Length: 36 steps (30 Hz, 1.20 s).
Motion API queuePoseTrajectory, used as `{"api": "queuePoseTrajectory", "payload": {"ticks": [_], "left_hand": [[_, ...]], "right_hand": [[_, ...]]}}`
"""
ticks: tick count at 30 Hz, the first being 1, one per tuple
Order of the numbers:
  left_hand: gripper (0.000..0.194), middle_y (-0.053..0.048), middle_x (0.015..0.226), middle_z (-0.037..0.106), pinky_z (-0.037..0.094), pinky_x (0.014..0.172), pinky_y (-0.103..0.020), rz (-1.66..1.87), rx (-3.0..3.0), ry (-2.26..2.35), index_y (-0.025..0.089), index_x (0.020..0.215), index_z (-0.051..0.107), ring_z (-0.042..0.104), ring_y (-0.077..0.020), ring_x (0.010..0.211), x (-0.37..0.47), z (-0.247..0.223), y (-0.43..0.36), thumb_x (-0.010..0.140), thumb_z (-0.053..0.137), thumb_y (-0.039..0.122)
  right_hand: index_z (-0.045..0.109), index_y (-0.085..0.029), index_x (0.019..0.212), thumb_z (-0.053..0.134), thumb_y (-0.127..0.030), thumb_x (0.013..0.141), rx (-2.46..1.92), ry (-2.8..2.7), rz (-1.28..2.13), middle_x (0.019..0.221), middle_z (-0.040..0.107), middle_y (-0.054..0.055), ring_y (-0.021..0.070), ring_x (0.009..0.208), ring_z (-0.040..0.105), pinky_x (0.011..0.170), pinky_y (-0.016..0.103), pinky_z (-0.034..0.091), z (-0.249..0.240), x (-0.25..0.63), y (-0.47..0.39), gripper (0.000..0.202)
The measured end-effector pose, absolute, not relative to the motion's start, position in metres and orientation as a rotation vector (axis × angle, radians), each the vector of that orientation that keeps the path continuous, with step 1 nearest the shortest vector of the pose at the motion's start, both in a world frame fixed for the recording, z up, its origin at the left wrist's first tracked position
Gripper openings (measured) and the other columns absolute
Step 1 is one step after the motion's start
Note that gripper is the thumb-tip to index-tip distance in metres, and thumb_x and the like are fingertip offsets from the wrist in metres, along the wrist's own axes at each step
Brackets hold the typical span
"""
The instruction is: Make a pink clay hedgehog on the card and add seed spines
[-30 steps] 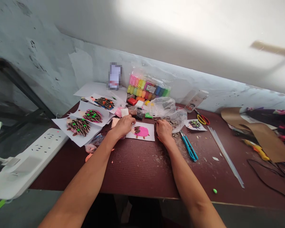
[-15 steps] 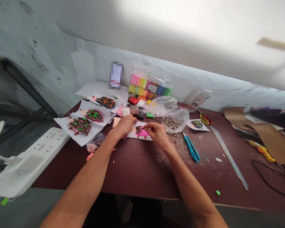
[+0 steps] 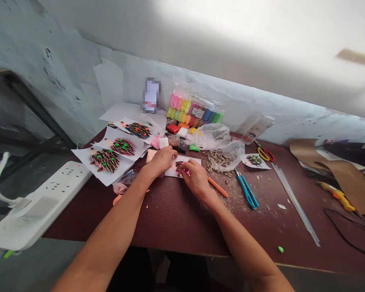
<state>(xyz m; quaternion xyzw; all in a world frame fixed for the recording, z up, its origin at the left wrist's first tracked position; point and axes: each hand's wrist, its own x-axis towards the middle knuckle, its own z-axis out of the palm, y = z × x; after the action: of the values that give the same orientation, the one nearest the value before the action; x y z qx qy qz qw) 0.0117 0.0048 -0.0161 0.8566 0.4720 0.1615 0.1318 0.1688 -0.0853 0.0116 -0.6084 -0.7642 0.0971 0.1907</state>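
A white card [image 3: 197,160] lies on the dark red table, bearing a pink clay shape with several striped seeds pressed into it. My left hand [image 3: 163,159] rests at the card's left edge, its fingers closed together; whether they pinch anything is hidden. Over the pink shape, my right hand [image 3: 195,177] is closed, thumb and fingers pressed together, and what they hold is too small to make out. An orange stick-like tool [image 3: 218,187] lies just right of my right hand. Loose striped seeds [image 3: 217,161] spill from a clear plastic bag beyond it.
Seed-covered hedgehog cards [image 3: 105,161] lie left, beside a white power strip [image 3: 36,207]. Packs of coloured clay [image 3: 194,111] lean on the wall behind. Rightward are a blue cutter [image 3: 247,190], scissors [image 3: 264,154], clear sticks [image 3: 296,205] and a yellow glue gun [image 3: 337,196].
My right hand has moved left and slightly toward me over the pink shape, uncovering the orange tool. My left hand has stayed at the card's edge. The view has shifted slightly.
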Motion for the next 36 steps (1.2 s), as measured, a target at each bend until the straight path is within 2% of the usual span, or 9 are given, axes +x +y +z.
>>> {"api": "queuePoseTrajectory", "payload": {"ticks": [22, 36], "left_hand": [[0.029, -0.010, 0.103, 0.069, 0.051, 0.089, -0.031, 0.478, 2.479, 1.368, 0.016, 0.098, 0.075, 0.065, -0.0221, 0.100, 0.012, -0.015, 0.004, 0.087, 0.050, 0.007], [0.030, -0.010, 0.101, 0.068, 0.051, 0.085, -0.029, 0.473, 2.476, 1.376, 0.017, 0.098, 0.075, 0.065, -0.0210, 0.098, 0.012, -0.015, 0.004, 0.088, 0.048, 0.008]], "right_hand": [[0.071, -0.019, 0.084, 0.063, -0.019, 0.092, -1.779, -2.115, 0.285, 0.087, 0.066, 0.003, 0.0152, 0.079, 0.060, 0.070, 0.024, 0.037, 0.006, 0.167, -0.085, 0.011], [0.069, -0.019, 0.092, 0.057, -0.022, 0.096, -1.865, -2.250, 0.187, 0.096, 0.068, 0.006, 0.0167, 0.084, 0.061, 0.068, 0.026, 0.035, 0.013, 0.162, -0.088, 0.014]]}}
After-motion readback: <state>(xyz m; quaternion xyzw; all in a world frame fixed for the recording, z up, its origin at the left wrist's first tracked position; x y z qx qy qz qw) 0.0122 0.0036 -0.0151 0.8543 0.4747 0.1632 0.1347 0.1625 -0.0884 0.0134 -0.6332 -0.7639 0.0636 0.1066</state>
